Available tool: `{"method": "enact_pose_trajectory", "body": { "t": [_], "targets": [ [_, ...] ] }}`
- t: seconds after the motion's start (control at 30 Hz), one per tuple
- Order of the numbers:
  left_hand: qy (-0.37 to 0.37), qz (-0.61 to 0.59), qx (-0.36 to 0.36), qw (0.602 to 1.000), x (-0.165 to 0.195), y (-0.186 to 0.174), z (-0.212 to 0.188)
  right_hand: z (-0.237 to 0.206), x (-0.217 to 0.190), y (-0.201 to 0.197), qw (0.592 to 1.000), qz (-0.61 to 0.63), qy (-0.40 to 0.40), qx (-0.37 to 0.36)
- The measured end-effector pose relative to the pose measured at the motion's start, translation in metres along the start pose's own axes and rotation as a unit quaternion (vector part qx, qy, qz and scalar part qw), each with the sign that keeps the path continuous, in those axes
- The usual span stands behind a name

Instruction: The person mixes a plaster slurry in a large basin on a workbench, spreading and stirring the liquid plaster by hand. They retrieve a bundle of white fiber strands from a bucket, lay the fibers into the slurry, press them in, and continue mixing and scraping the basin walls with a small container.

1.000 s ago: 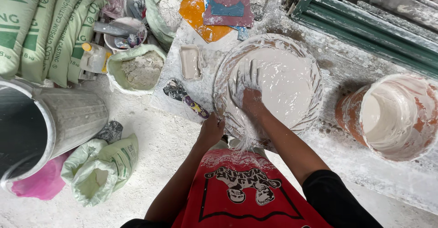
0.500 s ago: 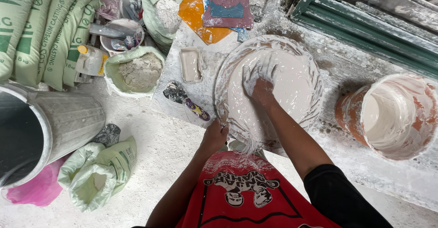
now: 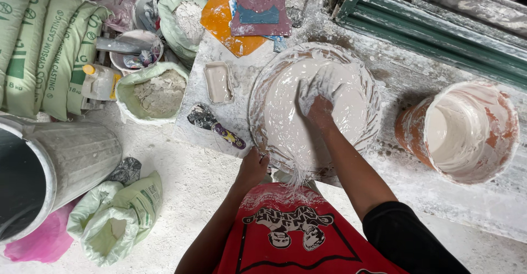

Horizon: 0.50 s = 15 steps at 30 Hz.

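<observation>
A round mould full of wet white plaster lies on a plaster-caked bench. My right hand, coated in white, is spread flat on the plaster near the mould's middle, fingers apart. At the near rim my left hand grips the mould's edge, where stringy fibres hang over the bench side. An orange bucket with white plaster inside stands to the right of the mould.
A small rectangular mould, a scraper with a patterned handle and coloured plastic sheets lie on the bench. Open powder bags, stacked green sacks, a grey bin and a green moulding strip surround it.
My right hand has slid across the wet plaster from the left part of the mould toward its middle and far side. My left hand has kept its grip on the near rim.
</observation>
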<state>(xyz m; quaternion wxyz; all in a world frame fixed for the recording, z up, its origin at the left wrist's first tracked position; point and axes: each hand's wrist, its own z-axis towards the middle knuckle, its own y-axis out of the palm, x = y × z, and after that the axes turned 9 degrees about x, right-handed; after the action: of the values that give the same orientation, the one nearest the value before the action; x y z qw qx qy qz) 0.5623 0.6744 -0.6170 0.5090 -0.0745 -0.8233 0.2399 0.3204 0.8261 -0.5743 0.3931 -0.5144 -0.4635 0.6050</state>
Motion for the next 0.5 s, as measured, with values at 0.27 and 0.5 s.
{"method": "enact_pose_trajectory", "body": {
  "t": [0.27,0.5],
  "targets": [
    [-0.026,0.009,-0.010,1.000,-0.002,0.000,0.005,-0.024,0.071,-0.015,0.996,-0.022,-0.076,0.039],
    [-0.011,0.005,-0.016,1.000,-0.008,0.002,0.007,-0.041,0.093,-0.032,0.998,0.053,-0.005,-0.036]
  ]
}}
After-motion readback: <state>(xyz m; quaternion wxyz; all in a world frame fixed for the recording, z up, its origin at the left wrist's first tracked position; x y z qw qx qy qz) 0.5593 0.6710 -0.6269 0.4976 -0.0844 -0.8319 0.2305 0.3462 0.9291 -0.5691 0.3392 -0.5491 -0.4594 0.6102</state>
